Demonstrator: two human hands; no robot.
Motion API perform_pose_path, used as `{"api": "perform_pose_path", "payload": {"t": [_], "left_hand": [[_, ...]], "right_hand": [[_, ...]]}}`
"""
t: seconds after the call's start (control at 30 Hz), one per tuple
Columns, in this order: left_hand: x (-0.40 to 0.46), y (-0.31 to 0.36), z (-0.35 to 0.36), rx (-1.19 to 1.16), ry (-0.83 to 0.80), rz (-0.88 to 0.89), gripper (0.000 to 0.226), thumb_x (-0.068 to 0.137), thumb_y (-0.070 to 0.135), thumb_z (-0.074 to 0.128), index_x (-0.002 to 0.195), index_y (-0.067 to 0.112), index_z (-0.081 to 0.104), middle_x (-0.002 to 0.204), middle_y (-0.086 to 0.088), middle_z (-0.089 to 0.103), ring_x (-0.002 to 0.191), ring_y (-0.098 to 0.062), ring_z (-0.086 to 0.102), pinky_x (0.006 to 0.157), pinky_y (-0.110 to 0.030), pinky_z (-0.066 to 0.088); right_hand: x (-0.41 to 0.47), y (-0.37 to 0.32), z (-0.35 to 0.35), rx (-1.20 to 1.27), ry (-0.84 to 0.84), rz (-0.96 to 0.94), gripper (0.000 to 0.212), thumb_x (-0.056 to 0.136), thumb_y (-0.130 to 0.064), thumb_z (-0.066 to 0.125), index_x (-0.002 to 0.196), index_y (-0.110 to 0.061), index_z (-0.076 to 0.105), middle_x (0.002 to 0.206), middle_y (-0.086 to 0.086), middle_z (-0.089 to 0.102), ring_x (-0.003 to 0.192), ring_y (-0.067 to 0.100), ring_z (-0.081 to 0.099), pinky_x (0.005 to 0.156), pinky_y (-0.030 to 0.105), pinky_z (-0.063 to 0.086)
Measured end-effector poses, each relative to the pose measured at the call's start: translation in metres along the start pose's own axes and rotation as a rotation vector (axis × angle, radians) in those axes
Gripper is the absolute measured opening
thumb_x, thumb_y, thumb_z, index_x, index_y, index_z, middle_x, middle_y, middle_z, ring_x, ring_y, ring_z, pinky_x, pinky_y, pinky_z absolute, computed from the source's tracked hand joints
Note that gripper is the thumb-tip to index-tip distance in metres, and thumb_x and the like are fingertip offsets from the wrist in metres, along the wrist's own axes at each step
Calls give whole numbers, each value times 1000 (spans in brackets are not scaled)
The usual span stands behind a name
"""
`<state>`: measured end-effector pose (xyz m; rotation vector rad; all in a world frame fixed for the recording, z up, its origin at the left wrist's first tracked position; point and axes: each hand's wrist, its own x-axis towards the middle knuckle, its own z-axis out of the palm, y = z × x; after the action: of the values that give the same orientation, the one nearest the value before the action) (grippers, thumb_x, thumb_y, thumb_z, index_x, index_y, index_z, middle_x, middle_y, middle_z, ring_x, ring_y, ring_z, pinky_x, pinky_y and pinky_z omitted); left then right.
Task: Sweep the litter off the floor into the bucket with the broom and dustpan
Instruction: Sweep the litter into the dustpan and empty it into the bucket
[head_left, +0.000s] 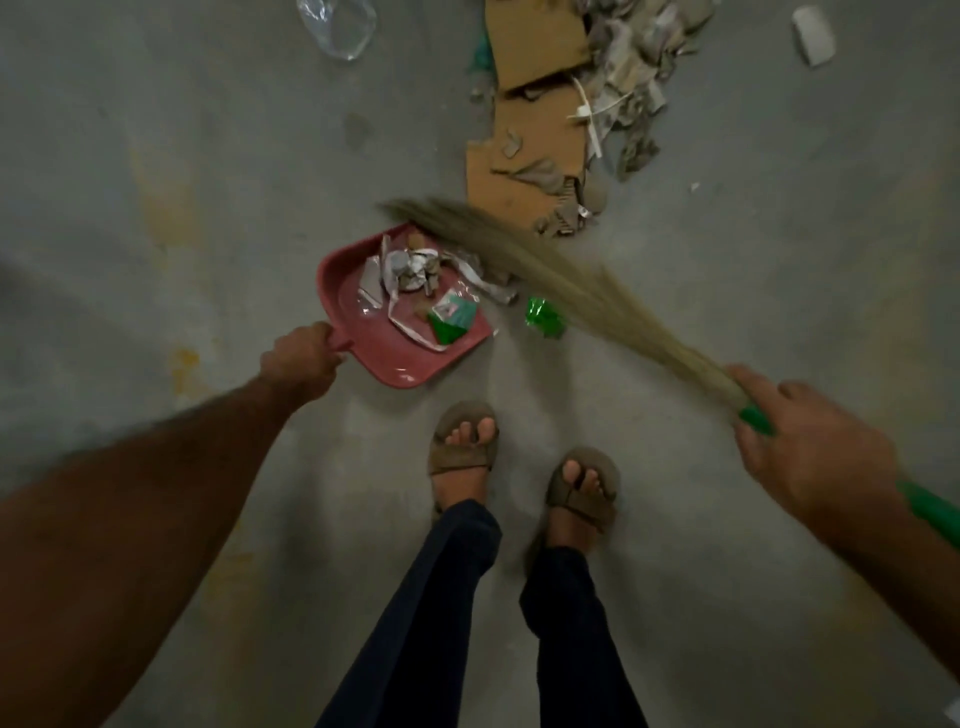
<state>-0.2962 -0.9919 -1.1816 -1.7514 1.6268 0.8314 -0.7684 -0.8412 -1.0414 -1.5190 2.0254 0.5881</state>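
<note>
Held low by the left hand (301, 358) clenched on its handle, mouth toward the litter (545, 135): red dustpan (395, 348) on the floor, part-filled with paper scraps; gripped by the right hand (810, 447): broom (561, 280), bristles blurred at the pan's lip; no bucket in view.

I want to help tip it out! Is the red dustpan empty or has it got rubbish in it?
Not empty. The red dustpan holds crumpled paper and a green wrapper.
</note>
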Motion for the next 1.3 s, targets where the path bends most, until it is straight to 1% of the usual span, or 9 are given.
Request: {"api": "perform_pose_path", "payload": {"t": [0.13,0.27,0.37,0.63,0.8,1.1,1.17,1.23,1.3], "left_hand": [[-2,20,4,69,-54,91,33,94,33,57,123,16,54,121,-15,60,110,-39,57,92,-48,48],[-8,32,17,110,-89,143,33,95,34,57,123,18,54,120,-13,60,110,-36,57,92,-48,48],[-13,36,28,108,-105,147,31,95,34,56,121,17,54,118,-13,60,108,-36,58,92,-49,49],[-27,62,63,-43,-110,134,35,95,32,54,122,10,54,120,-19,60,107,-38,59,92,-47,49],[-26,98,77,-182,-79,162,40,97,29,53,127,2,52,125,-24,59,114,-43,56,96,-47,46],[-24,110,73,-451,-39,12,41,97,25,55,132,4,51,130,-21,57,117,-38,55,91,-35,43],[-25,106,72,-513,-42,-26,41,96,25,56,132,7,52,129,-19,58,115,-36,57,89,-33,45],[-24,101,73,-532,-64,-66,43,95,26,55,134,9,49,128,-18,58,113,-37,58,91,-37,47],[-22,98,74,-527,-78,-84,45,96,29,55,135,9,47,128,-18,58,112,-37,58,90,-40,49]], "right_hand": [[-69,36,15,166,11,38,58,90,-37,57,146,-29,43,88,2,56,62,23,55,53,34,50],[-109,59,39,342,51,253,60,86,-46,61,143,-42,42,118,5,64,97,31,66,82,42,57],[-115,63,51,429,87,310,60,86,-47,60,143,-42,40,124,6,63,105,31,65,91,41,54],[-80,48,76,321,-97,271,61,95,-40,56,151,-24,38,116,22,65,93,39,63,77,42,52],[-84,47,88,220,-222,98,62,96,-44,51,153,-28,34,117,11,64,95,31,62,73,40,54],[-139,64,94,396,-54,88,63,83,-38,68,142,-36,47,115,4,68,93,26,67,76,34,53],[-147,68,92,434,-11,137,67,79,-36,71,141,-41,47,112,1,67,90,22,67,81,24,51],[-151,69,90,478,1,193,70,77,-35,72,141,-47,46,110,-6,63,85,13,62,85,2,39],[-147,68,86,502,5,229,69,77,-38,70,140,-51,43,110,-8,62,81,7,57,83,-4,34]]}}
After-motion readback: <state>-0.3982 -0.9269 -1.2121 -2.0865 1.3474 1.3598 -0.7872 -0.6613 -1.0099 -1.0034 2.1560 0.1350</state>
